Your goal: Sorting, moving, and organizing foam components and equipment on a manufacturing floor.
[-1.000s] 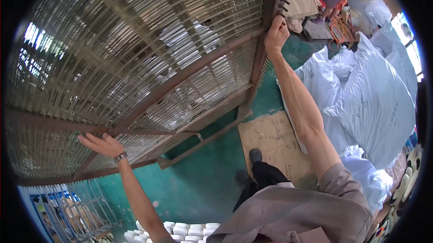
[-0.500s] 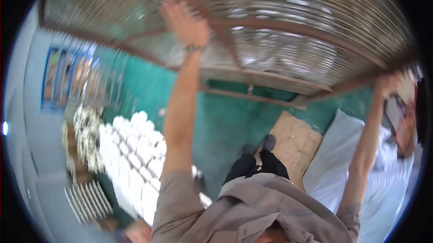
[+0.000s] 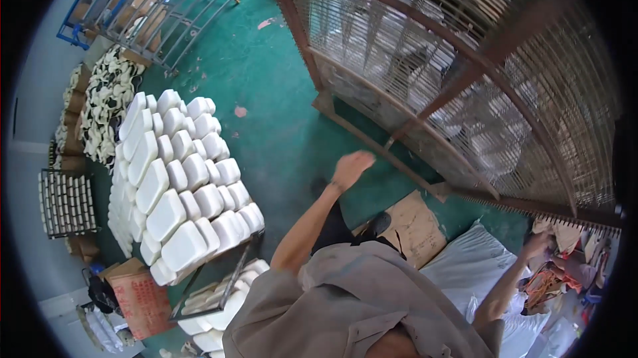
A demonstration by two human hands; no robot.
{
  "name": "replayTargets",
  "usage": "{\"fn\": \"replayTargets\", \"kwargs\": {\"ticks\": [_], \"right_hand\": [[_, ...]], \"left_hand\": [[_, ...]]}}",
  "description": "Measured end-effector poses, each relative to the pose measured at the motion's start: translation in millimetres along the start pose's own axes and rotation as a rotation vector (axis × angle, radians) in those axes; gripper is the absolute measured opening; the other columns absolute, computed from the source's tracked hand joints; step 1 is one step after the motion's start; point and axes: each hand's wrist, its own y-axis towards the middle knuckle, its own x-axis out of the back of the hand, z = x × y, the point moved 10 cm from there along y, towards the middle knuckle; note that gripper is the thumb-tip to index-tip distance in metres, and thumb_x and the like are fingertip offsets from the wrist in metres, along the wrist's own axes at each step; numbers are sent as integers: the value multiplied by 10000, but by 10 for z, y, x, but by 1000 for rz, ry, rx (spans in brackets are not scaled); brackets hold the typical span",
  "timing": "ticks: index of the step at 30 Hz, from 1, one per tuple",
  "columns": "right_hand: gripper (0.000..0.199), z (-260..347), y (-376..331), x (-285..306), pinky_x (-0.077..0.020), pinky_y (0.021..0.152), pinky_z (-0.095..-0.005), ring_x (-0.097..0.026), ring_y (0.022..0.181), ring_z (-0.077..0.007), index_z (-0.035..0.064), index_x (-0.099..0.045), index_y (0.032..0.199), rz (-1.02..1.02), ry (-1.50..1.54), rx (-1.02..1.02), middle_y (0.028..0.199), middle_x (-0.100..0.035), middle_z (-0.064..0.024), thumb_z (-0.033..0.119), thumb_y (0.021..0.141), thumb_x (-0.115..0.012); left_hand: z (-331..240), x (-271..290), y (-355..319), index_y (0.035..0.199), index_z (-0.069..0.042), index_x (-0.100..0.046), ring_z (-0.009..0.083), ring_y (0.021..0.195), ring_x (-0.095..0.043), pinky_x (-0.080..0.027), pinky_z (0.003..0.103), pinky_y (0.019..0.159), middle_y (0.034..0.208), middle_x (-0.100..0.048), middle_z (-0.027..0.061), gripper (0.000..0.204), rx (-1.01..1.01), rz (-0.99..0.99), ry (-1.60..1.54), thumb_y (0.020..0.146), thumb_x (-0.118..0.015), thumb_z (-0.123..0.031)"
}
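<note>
My left hand point(image 3: 353, 168) hangs in the air over the green floor, apart from the rack. Its fingers look curled, but blur hides how far they close, and no object shows in it. Out at the right, my right hand point(image 3: 535, 245) is just below the toothed lower edge of a tall brown metal rack point(image 3: 458, 45) with many closely spaced thin bars. Its fingers are blurred too, and I cannot tell whether they touch the rack. Pale shapes show through the bars.
White padded blocks point(image 3: 166, 205) stand stacked on a metal-framed cart at left. Beyond are a heap of cream pieces point(image 3: 109, 105) and a grey wheeled frame point(image 3: 179, 19). Flattened cardboard point(image 3: 412, 225) and a white sack point(image 3: 475, 258) lie by my feet. A printed carton point(image 3: 139, 301) stands lower left.
My left hand has come off the rack's bars and dropped toward my body. My view has turned, so the rack now sits at upper right. My right hand appears lower, below the rack's edge.
</note>
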Motion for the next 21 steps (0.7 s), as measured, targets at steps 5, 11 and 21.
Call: {"fn": "replayTargets", "kwargs": {"ticks": [5, 11, 21], "right_hand": [[270, 2301, -3519, 650, -560, 697, -408, -653, 821, -256, 84, -607, 1121, 449, 522, 568, 963, -651, -101, 262, 920, -624], [339, 5091, -3618, 1452, -549, 705, -374, -648, 770, -232, 70, -649, 1058, 301, 1185, 440, 889, -670, -70, 376, 914, -642], [211, 8001, -1456, 5718, -492, 716, -252, -619, 808, -81, -9, -687, 1039, 1204, 1701, 514, 874, -701, -46, 173, 937, -659]], "left_hand": [[28, 1807, -1513, 1093, 3, -619, 274, 955, -675, -538, 460, 936, 968, -696, 132, 375, 272, -430, -965, 968, -629, -352], [-1058, 3004, -827, 953, -14, -601, 288, 973, -657, -516, 519, 957, 851, -656, 91, 483, -174, -223, -1010, 926, -639, -495], [-1162, 4760, -555, 1135, -17, -586, 265, 1085, -630, -511, 457, 973, 1079, -653, 110, 520, -269, -477, -922, 921, -650, -486]]}}
